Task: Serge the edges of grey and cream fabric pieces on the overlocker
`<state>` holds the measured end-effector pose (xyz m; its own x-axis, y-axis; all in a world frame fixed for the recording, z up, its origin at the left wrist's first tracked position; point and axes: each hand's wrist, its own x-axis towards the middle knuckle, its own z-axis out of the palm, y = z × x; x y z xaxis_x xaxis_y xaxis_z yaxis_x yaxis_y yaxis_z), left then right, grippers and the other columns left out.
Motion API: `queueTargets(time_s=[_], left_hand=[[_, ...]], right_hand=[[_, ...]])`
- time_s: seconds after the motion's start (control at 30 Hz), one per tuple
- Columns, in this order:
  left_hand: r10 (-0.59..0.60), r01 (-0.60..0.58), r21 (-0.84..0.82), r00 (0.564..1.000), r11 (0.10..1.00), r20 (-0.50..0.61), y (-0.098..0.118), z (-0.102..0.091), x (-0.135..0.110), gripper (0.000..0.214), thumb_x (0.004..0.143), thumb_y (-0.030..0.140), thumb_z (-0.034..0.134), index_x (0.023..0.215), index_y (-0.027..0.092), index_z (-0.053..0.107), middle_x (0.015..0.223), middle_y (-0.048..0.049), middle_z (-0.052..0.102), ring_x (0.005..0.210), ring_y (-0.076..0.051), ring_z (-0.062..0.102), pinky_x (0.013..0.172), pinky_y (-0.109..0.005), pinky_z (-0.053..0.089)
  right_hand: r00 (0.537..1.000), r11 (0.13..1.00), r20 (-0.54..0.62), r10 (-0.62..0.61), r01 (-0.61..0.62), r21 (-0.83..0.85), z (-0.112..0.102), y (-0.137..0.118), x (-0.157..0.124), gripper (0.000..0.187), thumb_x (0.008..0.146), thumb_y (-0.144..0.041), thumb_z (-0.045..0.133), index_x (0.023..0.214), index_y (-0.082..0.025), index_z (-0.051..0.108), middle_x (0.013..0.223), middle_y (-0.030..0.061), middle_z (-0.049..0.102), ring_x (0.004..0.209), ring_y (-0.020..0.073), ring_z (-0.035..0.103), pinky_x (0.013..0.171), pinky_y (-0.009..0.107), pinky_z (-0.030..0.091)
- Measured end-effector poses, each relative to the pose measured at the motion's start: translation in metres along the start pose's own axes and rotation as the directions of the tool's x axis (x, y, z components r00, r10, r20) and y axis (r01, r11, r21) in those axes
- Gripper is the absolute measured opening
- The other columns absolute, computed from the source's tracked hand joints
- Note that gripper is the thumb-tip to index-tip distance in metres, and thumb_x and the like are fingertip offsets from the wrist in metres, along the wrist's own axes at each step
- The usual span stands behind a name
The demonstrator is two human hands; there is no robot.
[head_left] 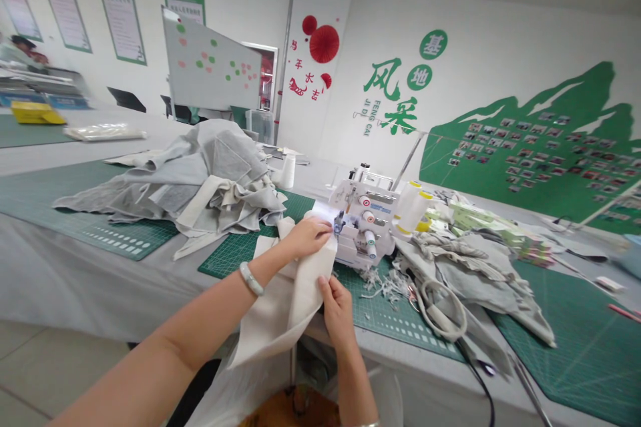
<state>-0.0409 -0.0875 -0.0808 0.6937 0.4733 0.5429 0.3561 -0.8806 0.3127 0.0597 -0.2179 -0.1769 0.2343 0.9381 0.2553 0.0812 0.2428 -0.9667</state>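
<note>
A cream piece of fabric (305, 280) hangs over the table's front edge and runs up to the lit needle area of a white overlock sewing machine (368, 220). My left hand (311, 237) lies on the fabric close to the presser foot, fingers stretched toward it. Lower down, my right hand (336, 307) pinches the fabric's right edge between thumb and fingers. A pale bangle (251, 278) circles my left wrist. The fabric's edge at the needle is too small to make out.
Left of the machine lies a heap of grey and cream fabric (220, 153). On the right are more grey cloth (465, 267), thread cones (411, 207) and fabric trimmings (388, 283). Green cutting mats (575, 333) cover parts of the table. A person (23, 53) sits far left.
</note>
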Motion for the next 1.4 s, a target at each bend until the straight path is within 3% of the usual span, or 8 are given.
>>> queueTargets(time_s=[0.2,0.4,0.53,0.77,1.0,1.17,1.4], left_hand=[[-0.001,0.001,0.006,1.000,1.000,-0.001,-0.006,0.002,0.005,0.025,0.088,0.020,0.048,0.098,0.015,0.070,0.111,-0.0076,0.068,0.105,-0.021,0.060,0.096,-0.032,0.044],[0.012,-0.007,0.113,0.999,0.994,-0.037,0.015,-0.002,-0.010,0.027,0.092,0.027,0.045,0.102,0.017,0.068,0.108,-0.0079,0.069,0.103,-0.022,0.061,0.096,-0.035,0.043],[-0.012,0.020,0.090,0.997,0.996,-0.082,0.024,-0.001,-0.025,0.027,0.093,0.027,0.045,0.103,0.017,0.068,0.112,-0.0076,0.068,0.105,-0.021,0.060,0.097,-0.037,0.043],[-0.045,0.047,0.034,0.997,0.998,-0.069,0.014,0.003,-0.023,0.029,0.093,0.027,0.044,0.109,0.019,0.067,0.118,-0.0065,0.066,0.111,-0.020,0.059,0.100,-0.036,0.041],[-0.047,0.048,0.008,0.997,0.999,-0.065,0.007,0.004,-0.017,0.030,0.094,0.026,0.042,0.108,0.018,0.067,0.117,-0.0068,0.066,0.113,-0.020,0.058,0.101,-0.036,0.040],[-0.020,0.030,0.109,0.996,0.994,-0.091,0.026,-0.002,-0.032,0.029,0.095,0.026,0.041,0.107,0.019,0.066,0.115,-0.0072,0.067,0.112,-0.021,0.057,0.105,-0.041,0.034],[-0.186,0.203,0.139,0.975,0.969,-0.125,0.047,0.006,-0.060,0.035,0.095,0.031,0.040,0.127,0.023,0.053,0.135,-0.0065,0.053,0.127,-0.022,0.044,0.108,-0.044,0.029]], right_hand=[[1.000,1.000,-0.002,-0.003,0.003,0.011,-0.001,0.000,0.000,0.037,0.085,-0.051,0.054,0.078,-0.015,0.063,0.070,-0.0009,0.053,0.064,0.0119,0.039,0.057,0.022,0.031],[1.000,0.999,0.015,-0.011,0.010,0.042,-0.002,-0.002,-0.002,0.038,0.086,-0.052,0.053,0.085,-0.015,0.065,0.074,0.0001,0.057,0.066,0.0130,0.044,0.059,0.022,0.034],[0.999,0.999,0.032,-0.013,0.011,0.051,-0.002,-0.001,-0.002,0.038,0.086,-0.051,0.054,0.088,-0.015,0.066,0.076,0.0012,0.059,0.067,0.0137,0.046,0.061,0.022,0.037],[0.999,0.999,0.035,-0.018,0.017,0.035,-0.002,0.002,-0.003,0.036,0.086,-0.047,0.055,0.094,-0.014,0.066,0.075,0.0015,0.057,0.065,0.0123,0.042,0.058,0.022,0.034],[0.998,0.999,0.054,-0.034,0.033,0.014,-0.001,0.000,-0.004,0.033,0.085,-0.046,0.056,0.086,-0.014,0.066,0.070,-0.0002,0.054,0.063,0.0115,0.040,0.057,0.021,0.033],[0.997,0.999,0.069,-0.038,0.036,0.021,-0.001,0.000,-0.004,0.036,0.086,-0.047,0.053,0.090,-0.014,0.066,0.076,0.0012,0.058,0.067,0.0130,0.044,0.060,0.022,0.037],[0.997,0.999,0.077,-0.032,0.030,0.036,0.000,-0.001,-0.003,0.036,0.085,-0.047,0.055,0.094,-0.015,0.067,0.081,0.0027,0.062,0.071,0.0145,0.048,0.065,0.024,0.040]])
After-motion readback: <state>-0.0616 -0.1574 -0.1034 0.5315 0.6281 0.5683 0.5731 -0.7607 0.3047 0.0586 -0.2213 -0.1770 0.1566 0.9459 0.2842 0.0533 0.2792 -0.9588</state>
